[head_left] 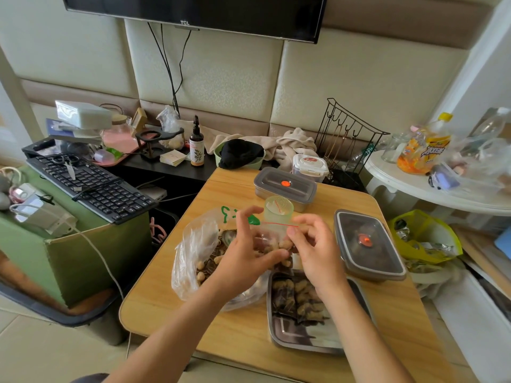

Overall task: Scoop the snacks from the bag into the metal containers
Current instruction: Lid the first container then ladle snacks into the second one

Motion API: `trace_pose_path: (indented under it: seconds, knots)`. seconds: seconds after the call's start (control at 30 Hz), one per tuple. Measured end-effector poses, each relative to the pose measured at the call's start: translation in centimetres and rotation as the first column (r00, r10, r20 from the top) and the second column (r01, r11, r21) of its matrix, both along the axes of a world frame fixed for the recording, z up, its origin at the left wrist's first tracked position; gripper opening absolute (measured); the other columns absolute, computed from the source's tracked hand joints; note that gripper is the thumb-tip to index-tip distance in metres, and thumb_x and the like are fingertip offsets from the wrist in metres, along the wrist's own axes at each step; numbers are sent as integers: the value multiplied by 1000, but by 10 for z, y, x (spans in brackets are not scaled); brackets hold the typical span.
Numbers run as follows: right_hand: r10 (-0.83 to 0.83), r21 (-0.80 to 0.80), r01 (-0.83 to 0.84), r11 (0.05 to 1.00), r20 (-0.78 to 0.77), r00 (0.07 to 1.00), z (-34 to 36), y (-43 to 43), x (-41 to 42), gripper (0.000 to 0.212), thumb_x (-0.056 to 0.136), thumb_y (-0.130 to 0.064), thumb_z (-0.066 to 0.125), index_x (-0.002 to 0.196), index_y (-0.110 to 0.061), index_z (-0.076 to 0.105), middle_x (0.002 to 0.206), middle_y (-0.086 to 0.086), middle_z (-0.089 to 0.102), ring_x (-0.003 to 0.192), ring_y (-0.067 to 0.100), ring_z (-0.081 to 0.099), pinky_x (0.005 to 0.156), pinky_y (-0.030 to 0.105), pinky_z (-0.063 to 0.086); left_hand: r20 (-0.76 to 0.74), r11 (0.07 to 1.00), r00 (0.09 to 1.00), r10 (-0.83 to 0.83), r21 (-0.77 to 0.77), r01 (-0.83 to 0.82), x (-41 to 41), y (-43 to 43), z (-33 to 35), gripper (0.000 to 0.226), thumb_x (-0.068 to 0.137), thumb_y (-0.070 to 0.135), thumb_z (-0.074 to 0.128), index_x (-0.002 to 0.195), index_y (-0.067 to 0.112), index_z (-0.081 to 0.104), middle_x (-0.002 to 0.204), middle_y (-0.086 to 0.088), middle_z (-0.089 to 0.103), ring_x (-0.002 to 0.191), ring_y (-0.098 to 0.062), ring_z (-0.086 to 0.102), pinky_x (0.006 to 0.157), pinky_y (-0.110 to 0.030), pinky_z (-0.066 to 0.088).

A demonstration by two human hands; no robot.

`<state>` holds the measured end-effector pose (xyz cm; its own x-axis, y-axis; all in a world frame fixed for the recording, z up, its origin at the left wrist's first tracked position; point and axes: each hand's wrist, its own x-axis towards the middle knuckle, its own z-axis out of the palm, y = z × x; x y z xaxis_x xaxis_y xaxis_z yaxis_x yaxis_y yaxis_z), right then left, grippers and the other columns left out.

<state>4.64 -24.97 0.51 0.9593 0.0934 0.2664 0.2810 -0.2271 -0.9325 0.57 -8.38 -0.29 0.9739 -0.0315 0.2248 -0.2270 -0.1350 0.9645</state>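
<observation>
- The wooden table (243, 333) carries everything for the task.
- A clear plastic bag (188, 258) with green print lies on the table's left half, its mouth open toward the hands, with peanuts in their shells heaped inside.
- An open metal container (301, 337) sits just right of the bag, touching it. Its far half holds dark snack packs and its near half is bare steel.
- 2 more metal containers are lidded, each lid with an orange valve: 1 (370, 244) at the right edge of the table, the other (284, 186) at the back.
- The left hand (246, 252) reaches over the bag's mouth, with its thumb under a snack packet (284, 244) and its fingers arched above it.
- The right hand (312, 250) is above the far end of the open container, its fingers curled in a narrow pinch on the same packet (the wrapping looks clear, with peanuts showing through).
- A pale green plastic cup (278, 214) stands upright just behind the hands, between the bag and the back container.
- A thin red strand (279, 224) stretches between the 2 hands. I cannot tell what it is attached to.
</observation>
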Motion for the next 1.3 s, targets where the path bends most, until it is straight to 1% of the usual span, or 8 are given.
trace_pose_path:
  seconds: [0.1, 0.23, 0.47, 0.6, 0.77, 0.97, 1.13, 1.3]
  knots:
    - [1, -96, 10, 995, 111, 994, 0, -6, -3, 23, 101, -22, 66, 117, -26, 50, 85, -4, 75, 79, 12, 73, 76, 33, 59, 56, 993, 998, 19, 112, -25, -2, -6, -2, 63, 89, 13, 79, 130, 31, 34, 99, -1, 68, 85, -22, 69, 81, -43, 61]
    - [3, -222, 54, 974, 247, 969, 2, -14, -9, 10, 101, -14, 65, 102, -24, 68, 89, -15, 71, 85, 8, 69, 73, 22, 55, 85, 975, 995, 58, 209, -75, -4, -12, 1, 47, 86, 17, 83, 120, 35, 56, 99, 12, 69, 90, -8, 67, 87, -38, 59]
    - [144, -363, -93, 927, 115, 983, 2, -43, -17, 23, 98, -37, 69, 118, -27, 74, 109, -20, 69, 108, 0, 65, 85, 13, 50, 38, 977, 990, 139, 160, -144, -9, -20, 1, 58, 80, 18, 88, 133, 24, 66, 97, 16, 71, 96, 1, 68, 93, -25, 56]
    - [235, -423, -202, 883, 27, 972, 3, -62, -23, 44, 87, -54, 70, 124, -30, 72, 112, -23, 67, 111, 1, 64, 92, 24, 55, 18, 970, 991, 136, 201, -137, -14, -28, -1, 56, 81, 19, 87, 134, 22, 67, 107, 16, 71, 98, 4, 67, 91, -19, 55]
    - [274, -380, -315, 870, -159, 948, 2, -89, -28, 51, 75, -53, 84, 121, -34, 71, 108, -15, 67, 103, 10, 70, 93, 41, 59, -13, 981, 993, 116, 158, -113, -20, -47, -5, 30, 79, 15, 88, 106, 11, 76, 106, 10, 66, 87, 3, 70, 78, -16, 56]
    - [252, -730, -282, 623, -154, 955, 2, -96, -42, 48, 79, -53, 83, 116, -34, 59, 119, -26, 43, 111, -6, 49, 93, 21, 46, 12, 925, 995, 99, 367, -96, -27, -73, -19, 21, 78, 28, 88, 93, 22, 74, 102, 9, 63, 88, 0, 63, 81, -18, 55]
    - [224, -847, -206, 490, -106, 969, 4, -104, -47, 43, 85, -51, 74, 115, -21, 67, 140, -14, 25, 134, 5, 28, 113, 30, 37, 180, 697, 983, -30, 709, -108, -32, -79, -27, 43, 95, 56, 61, 121, 22, 64, 119, 7, 55, 110, -9, 49, 94, -22, 42]
    - [134, -923, -172, 343, -133, 982, 8, -117, -49, 38, 88, -44, 72, 118, -21, 67, 153, -7, 20, 144, 17, 22, 118, 37, 34, 171, 514, 978, -123, 853, -85, -29, -76, -30, 55, 99, 62, 48, 139, 25, 53, 135, 6, 47, 125, -14, 37, 107, -32, 39]
